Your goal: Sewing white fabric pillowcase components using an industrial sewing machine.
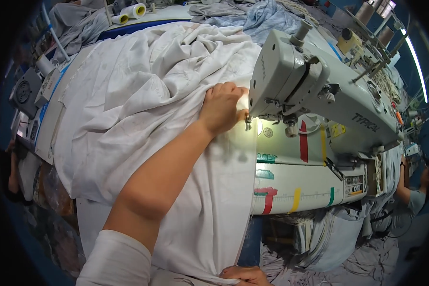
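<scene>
A large white cloth lies in loose folds over the sewing table, its straight right edge running under the presser foot of a sewing machine. My left hand is closed on the cloth just left of and behind the needle area, fingers bent and partly turned out of sight. Low in the view, my right hand holds the near end of the cloth's edge between its fingers; the picture's border cuts part of it off. A lamp lights the stitching spot.
Coloured tape strips mark the machine bed to the right. A pair of thread snips rests by the machine's base. Yellow-ended thread cones stand at the back. Grey cloth piles lie below right, where another person's arm shows.
</scene>
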`<state>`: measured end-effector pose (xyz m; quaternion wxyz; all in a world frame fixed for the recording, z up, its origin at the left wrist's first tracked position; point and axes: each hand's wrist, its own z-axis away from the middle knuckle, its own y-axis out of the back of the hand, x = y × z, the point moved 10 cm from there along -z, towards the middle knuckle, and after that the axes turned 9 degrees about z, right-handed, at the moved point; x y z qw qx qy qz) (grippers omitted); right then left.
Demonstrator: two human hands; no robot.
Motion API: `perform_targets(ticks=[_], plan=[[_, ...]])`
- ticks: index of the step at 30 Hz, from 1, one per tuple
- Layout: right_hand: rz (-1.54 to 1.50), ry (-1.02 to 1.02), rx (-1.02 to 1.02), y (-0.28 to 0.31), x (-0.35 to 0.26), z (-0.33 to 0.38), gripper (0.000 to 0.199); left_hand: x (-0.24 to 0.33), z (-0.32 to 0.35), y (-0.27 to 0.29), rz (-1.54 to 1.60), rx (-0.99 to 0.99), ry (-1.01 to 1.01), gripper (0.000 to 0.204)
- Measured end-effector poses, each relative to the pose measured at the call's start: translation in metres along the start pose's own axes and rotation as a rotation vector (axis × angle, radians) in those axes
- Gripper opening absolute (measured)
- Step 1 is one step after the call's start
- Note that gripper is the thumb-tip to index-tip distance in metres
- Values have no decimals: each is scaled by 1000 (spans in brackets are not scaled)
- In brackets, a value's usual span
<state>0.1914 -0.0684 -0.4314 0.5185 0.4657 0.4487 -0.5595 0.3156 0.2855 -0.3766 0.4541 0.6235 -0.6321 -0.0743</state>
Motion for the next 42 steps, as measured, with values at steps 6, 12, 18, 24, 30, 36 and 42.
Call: perform_targets(ticks=[6, 12, 18, 24, 30, 36, 42], plan=[[-61, -60, -10, 24, 15, -25, 25, -18, -46, -34, 219, -159, -77, 10], [-6, 97, -1, 51, -12, -66, 21, -55, -79, -49, 156, -114, -108, 7], [159, 160, -37, 73, -59, -112, 15, -89, -130, -61, 68, -124, -83, 11], [322, 292, -41, 93, -91, -161, 15, -116, -175, -62, 17, -81, -111, 13], [415, 158, 23, 122, -54, -174, 19, -155, -218, -69, -113, -47, -107, 16], [506, 127, 128, 121, -63, -187, 22, -194, -217, -77, -283, -334, 218, 22], [877, 443, 137, 64, -87, -150, 42, -74, -77, 22, -289, -400, 22, 76]])
